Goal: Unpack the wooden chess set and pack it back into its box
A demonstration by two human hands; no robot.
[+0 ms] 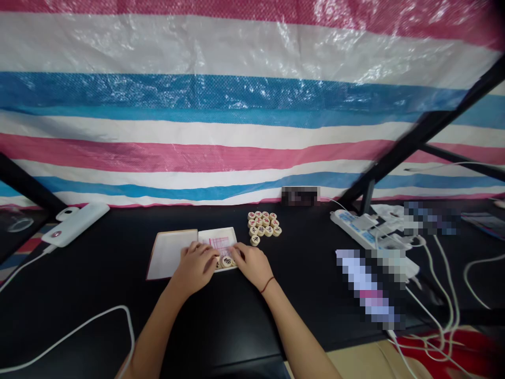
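A big sheet with red, white and blue stripes (236,95) hangs behind a black table (221,321). A long white plug strip (349,227) lies on the right. The flat box (171,255) lies open on the table in front of the person, its long way running left to right, its lid pointing left. The left hand (197,266) bends over the tray's near left corner, and the right hand (252,263) is at its right edge. Both grips are half curled; I can't tell if they hold anything. Round pieces (228,261) lie between them, with black Chinese letters. More round pieces (261,230) sit behind, with red letters at the back and black in front, too small to read surely.
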